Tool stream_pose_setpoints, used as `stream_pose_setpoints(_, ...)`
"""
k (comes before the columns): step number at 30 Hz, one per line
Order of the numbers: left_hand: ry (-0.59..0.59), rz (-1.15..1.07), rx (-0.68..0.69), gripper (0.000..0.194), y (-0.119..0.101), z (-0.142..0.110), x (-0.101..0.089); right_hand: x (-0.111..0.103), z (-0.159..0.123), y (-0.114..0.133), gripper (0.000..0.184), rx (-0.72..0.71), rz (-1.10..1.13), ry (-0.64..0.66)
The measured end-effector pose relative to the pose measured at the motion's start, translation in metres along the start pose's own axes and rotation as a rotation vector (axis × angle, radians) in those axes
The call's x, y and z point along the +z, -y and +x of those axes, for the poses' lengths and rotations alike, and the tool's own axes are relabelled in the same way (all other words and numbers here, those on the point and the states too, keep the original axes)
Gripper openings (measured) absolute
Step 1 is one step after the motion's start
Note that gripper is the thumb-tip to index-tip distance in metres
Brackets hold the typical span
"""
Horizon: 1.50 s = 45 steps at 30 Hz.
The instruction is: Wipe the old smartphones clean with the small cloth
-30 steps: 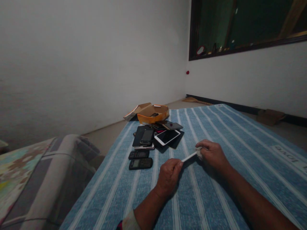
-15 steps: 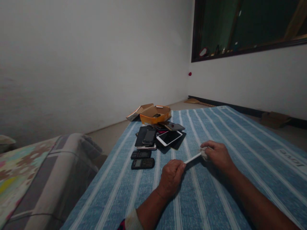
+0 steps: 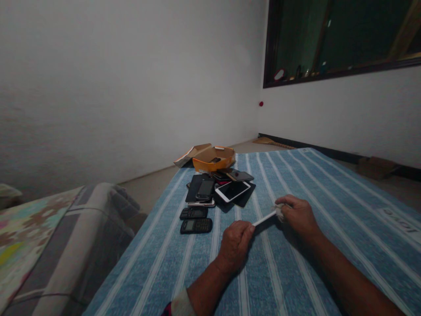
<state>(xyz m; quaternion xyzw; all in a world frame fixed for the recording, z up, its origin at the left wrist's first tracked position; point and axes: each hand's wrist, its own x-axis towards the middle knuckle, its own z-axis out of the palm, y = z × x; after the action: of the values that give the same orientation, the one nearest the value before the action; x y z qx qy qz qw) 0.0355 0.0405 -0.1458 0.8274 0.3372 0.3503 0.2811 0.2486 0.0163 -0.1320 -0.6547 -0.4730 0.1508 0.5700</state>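
Note:
My left hand (image 3: 235, 245) is closed round the near end of a thin white phone (image 3: 265, 218), which I see almost edge-on above the striped cloth. At the phone's far end, my right hand (image 3: 300, 218) pinches a crumpled white wiping cloth (image 3: 279, 213) against it. To the left of my left hand lie two black keypad phones, a nearer one (image 3: 196, 226) and a farther one (image 3: 194, 213). Beyond them is a pile with a white smartphone (image 3: 233, 192) and a dark rounded phone (image 3: 205, 188) on top of it.
An open orange cardboard box (image 3: 210, 166) stands behind the pile, its flap (image 3: 190, 155) tilted to the left. A blue-and-white striped cloth (image 3: 148, 267) covers the surface. To the left is a bed-like piece under a patterned cover (image 3: 69, 245). A window (image 3: 355, 35) is at upper right.
The view has tipped very slightly, so everything sits a little lower. Both hands keep their hold, with hardly any movement of the cloth against the phone.

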Motion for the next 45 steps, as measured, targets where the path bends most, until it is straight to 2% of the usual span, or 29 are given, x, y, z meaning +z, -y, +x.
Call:
stream_pose_setpoints(5, -0.016, -0.067, -0.049, 0.040, 0.003, 0.001, 0.000, -0.006, 0.005, 0.001, 0.032, -0.007, -0.008, -0.241)
stream_pose_setpoints(9, -0.011, -0.104, -0.068, 0.039, 0.004, 0.003, 0.000, -0.008, 0.008, -0.002, 0.028, -0.191, -0.091, -0.340)
stream_pose_setpoints(11, -0.009, -0.114, -0.075, 0.039, 0.004, 0.004, 0.000, -0.004, 0.005, -0.004, 0.025, -0.345, -0.133, -0.308)
stream_pose_setpoints(14, -0.004, -0.119, -0.081, 0.040, 0.004, 0.004, -0.001, 0.011, -0.005, -0.005, 0.028, -0.565, -0.199, -0.150)
stream_pose_setpoints(16, -0.009, -0.121, -0.082, 0.040, 0.004, 0.004, -0.001, 0.022, -0.015, -0.003, 0.027, -0.651, -0.269, -0.015)
stream_pose_setpoints(19, -0.018, -0.122, -0.073, 0.038, 0.004, 0.004, -0.001, 0.034, -0.027, 0.001, 0.026, -0.719, -0.326, 0.065)
stream_pose_setpoints(23, -0.025, -0.121, -0.059, 0.038, 0.005, 0.004, -0.001, 0.037, -0.031, 0.005, 0.025, -0.728, -0.289, 0.088)
stream_pose_setpoints(27, -0.027, -0.120, -0.077, 0.039, 0.004, 0.004, -0.001, 0.031, -0.022, 0.001, 0.027, -0.650, -0.237, 0.059)
stream_pose_setpoints(35, -0.019, -0.113, -0.088, 0.040, 0.001, 0.005, -0.003, 0.011, 0.003, -0.016, 0.028, -0.432, -0.203, -0.069)
stream_pose_setpoints(39, -0.029, -0.122, -0.111, 0.041, 0.001, 0.004, -0.004, 0.003, 0.011, -0.027, 0.027, -0.354, -0.215, -0.211)
stream_pose_setpoints(42, -0.038, -0.135, -0.122, 0.040, 0.001, 0.005, -0.005, 0.002, 0.011, -0.027, 0.027, -0.391, -0.239, -0.300)
stream_pose_setpoints(45, -0.041, -0.149, -0.131, 0.040, 0.001, 0.007, -0.005, 0.010, 0.001, -0.017, 0.029, -0.563, -0.285, -0.243)
